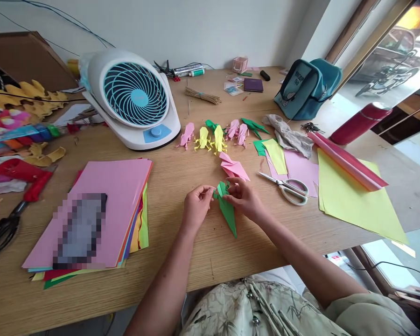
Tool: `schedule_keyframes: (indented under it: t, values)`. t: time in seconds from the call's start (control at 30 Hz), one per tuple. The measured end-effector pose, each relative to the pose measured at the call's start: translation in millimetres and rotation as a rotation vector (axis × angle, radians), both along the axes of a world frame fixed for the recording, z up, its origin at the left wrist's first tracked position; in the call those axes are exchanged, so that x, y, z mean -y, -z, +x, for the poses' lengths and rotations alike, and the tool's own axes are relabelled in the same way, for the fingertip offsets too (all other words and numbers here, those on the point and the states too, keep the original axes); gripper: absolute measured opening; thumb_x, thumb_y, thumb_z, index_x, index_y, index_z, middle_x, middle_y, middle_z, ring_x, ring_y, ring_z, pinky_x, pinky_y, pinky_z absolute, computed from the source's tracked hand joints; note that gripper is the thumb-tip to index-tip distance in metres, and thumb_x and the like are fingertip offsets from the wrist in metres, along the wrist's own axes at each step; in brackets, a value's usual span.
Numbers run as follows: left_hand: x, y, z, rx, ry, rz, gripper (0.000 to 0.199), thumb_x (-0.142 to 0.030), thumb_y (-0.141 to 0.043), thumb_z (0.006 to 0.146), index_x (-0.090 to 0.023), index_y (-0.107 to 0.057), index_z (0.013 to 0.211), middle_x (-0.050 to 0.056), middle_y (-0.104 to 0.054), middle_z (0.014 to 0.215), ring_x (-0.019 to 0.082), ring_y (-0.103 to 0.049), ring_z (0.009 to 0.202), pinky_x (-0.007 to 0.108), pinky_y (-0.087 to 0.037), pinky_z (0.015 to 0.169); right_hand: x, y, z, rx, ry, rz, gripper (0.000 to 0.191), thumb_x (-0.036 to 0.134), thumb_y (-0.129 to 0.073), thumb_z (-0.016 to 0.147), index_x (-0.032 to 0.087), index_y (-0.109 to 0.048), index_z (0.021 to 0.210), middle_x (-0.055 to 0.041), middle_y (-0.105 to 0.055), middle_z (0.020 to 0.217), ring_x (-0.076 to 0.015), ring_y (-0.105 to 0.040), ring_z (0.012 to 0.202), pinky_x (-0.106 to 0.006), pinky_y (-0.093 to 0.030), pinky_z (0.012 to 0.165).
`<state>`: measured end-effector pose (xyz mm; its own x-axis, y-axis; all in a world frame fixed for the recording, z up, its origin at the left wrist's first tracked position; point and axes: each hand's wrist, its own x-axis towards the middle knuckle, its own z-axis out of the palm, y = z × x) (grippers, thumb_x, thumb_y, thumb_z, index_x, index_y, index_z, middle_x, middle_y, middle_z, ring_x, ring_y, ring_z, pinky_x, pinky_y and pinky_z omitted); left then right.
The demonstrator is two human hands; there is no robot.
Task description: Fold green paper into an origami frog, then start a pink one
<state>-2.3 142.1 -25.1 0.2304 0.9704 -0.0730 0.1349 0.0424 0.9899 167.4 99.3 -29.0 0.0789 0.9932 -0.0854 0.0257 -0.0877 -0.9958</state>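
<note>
Between my hands is a green folded-paper figure (227, 212), its long pointed end toward me and small narrow folds at its far end. My left hand (199, 203) pinches a thin fold on its left side. With thumb and fingers, my right hand (244, 198) grips its upper right part, hiding some of the folds. Just beyond lies a pink folded-paper piece (234, 167). Farther back stands a row of finished-looking paper figures: yellow ones (219, 139), pink ones (186, 135) and green ones (255, 126).
Scissors (289, 187) lie right of my hands, near paper scraps (303, 168) and yellow sheets (357, 200). At left are a stack of coloured paper (126, 182) and a blurred-out dark-edged object (80, 231). A fan (136, 100), red bottle (362, 122) and teal bag (303, 88) stand farther back.
</note>
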Motion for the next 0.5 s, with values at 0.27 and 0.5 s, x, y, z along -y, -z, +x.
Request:
schedule_keyframes:
  t: [0.27,0.5]
  values:
    - [-2,0.1,3,-0.448,-0.082,0.337,0.006,-0.017,-0.061,0.086,-0.019,-0.067,0.086,0.003,-0.070,0.082,0.014,-0.063,0.072,0.026,-0.047,0.070,8,-0.9,-6,0.418,0.069,0.103,0.049,0.028,-0.068,0.081,0.022,-0.048,0.125,-0.0031,-0.067,0.091,-0.0186,-0.066,0.080,-0.035,-0.055,0.075]
    - [-2,2.0,1,-0.553,-0.074,0.462,0.012,-0.012,-0.057,0.088,-0.019,-0.066,0.086,0.004,-0.066,0.094,0.014,-0.063,0.075,0.026,-0.048,0.072,18,-3.4,-3,0.707,0.073,0.157,0.023,0.026,-0.062,0.087,0.021,-0.057,0.108,-0.0066,-0.066,0.099,-0.0182,-0.065,0.080,-0.034,-0.052,0.076]
